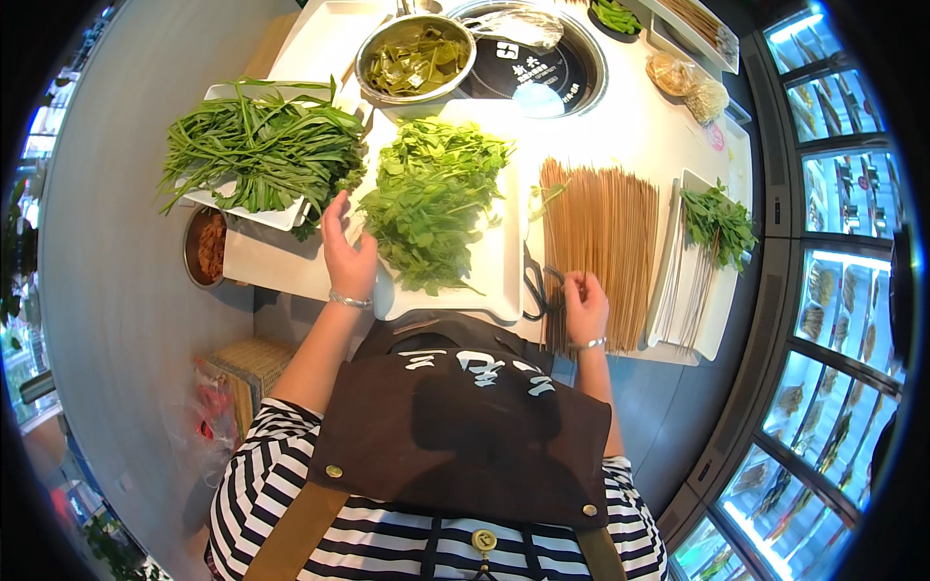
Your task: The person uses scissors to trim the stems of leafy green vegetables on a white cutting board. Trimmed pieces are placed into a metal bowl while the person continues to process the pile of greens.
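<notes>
A white tray [501, 290] before me holds a loose heap of leafy green shoots [436, 196]. My left hand [350, 250] is at the heap's left edge, fingers apart and holding nothing. Right of the tray lies a broad, flat row of bamboo skewers [610, 218]. Over the near left part of that row, my right hand [587, 309] has thumb and fingertips pinched on a skewer end. Black-handled scissors [536, 290] lie between the tray and this hand, their blades hidden from view.
Long-leaved greens [261, 145] overhang a white tray on the left. A steel bowl [415, 94] of cut kelp-like pieces stands behind, beside a round black cooktop [501, 80]. At right, a tray [708, 341] holds skewered greens [719, 221]. Lit display coolers [835, 290] stand beyond.
</notes>
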A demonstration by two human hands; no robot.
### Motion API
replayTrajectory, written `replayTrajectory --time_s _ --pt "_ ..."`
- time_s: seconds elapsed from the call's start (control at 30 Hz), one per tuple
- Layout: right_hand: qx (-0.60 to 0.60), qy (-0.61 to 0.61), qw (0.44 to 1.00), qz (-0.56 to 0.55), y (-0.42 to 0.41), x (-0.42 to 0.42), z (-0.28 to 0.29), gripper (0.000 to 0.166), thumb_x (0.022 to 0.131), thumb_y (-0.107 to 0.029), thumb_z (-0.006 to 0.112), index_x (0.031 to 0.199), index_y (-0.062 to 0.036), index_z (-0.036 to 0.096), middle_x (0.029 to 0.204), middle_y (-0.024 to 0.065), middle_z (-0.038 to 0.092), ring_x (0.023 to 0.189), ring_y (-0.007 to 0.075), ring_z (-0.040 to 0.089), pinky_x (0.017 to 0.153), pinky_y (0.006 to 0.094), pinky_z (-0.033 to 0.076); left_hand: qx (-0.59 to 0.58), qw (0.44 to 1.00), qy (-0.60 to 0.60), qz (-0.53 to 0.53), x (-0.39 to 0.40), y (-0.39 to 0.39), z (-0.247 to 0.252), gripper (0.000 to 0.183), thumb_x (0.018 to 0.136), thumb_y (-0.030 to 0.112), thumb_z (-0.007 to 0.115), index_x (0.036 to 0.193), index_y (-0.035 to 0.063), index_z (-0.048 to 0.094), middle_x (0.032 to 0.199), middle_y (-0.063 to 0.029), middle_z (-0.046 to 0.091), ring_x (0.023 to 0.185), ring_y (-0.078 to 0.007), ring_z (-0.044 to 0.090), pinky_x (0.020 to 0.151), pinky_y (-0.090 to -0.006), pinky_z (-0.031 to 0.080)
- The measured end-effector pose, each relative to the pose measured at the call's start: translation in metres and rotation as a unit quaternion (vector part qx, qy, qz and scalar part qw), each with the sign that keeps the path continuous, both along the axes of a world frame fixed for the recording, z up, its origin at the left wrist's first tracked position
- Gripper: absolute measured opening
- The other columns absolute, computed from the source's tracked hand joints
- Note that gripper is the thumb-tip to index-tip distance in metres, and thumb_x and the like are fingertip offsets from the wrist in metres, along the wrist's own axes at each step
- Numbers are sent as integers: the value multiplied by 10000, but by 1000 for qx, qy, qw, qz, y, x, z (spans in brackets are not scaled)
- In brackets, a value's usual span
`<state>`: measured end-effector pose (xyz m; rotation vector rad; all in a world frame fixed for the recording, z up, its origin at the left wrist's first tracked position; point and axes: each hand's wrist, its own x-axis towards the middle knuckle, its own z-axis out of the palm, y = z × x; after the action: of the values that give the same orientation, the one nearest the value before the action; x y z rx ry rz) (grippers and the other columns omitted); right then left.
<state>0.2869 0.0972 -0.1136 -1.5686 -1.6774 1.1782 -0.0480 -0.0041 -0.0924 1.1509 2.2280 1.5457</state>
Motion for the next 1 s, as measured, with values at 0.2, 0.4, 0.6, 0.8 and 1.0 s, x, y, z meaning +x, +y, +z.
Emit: replayTrajectory --time_s 0.2,0.4,0.6,0.8,1.0 --pt "19 -139 990 10 82 -51 -12 404 842 -399 636 834 4 648 736 153 650 696 289 633 668 379 490 37 958 224 -176 45 34 42 379 749 -35 578 1118 43 613 1238 -145 540 1185 -320 500 1007 -419 393" --pt "5 -346 937 42 129 -98 -40 384 809 -415 661 861 -35 683 828 201 668 819 346 646 710 424 504 58 945 180 -268 75 53 57 325 743 -26 602 1058 48 635 1152 -134 593 1111 -339 548 966 -425 422" --pt "48 -188 980 47 114 -79 -19 243 833 -233 651 745 -11 605 698 103 650 625 258 607 606 376 482 16 976 92 -196 53 30 52 252 790 -13 604 1034 38 642 1081 -129 626 1001 -292 601 868 -362 478" --pt "-117 131 967 187 29 -93 82 184 815 -116 713 758 -6 577 619 -37 522 579 15 415 518 191 357 8 945 -284 -160 61 42 57 231 937 126 574 1121 1 636 1084 -75 644 960 -137 612 840 -264 485" --pt "-78 127 966 210 0 -104 108 183 802 -114 716 765 -7 573 584 -40 482 531 25 378 479 208 329 -26 867 -431 -248 64 41 76 188 924 106 596 1061 -5 662 997 -56 674 899 -112 610 803 -248 490"
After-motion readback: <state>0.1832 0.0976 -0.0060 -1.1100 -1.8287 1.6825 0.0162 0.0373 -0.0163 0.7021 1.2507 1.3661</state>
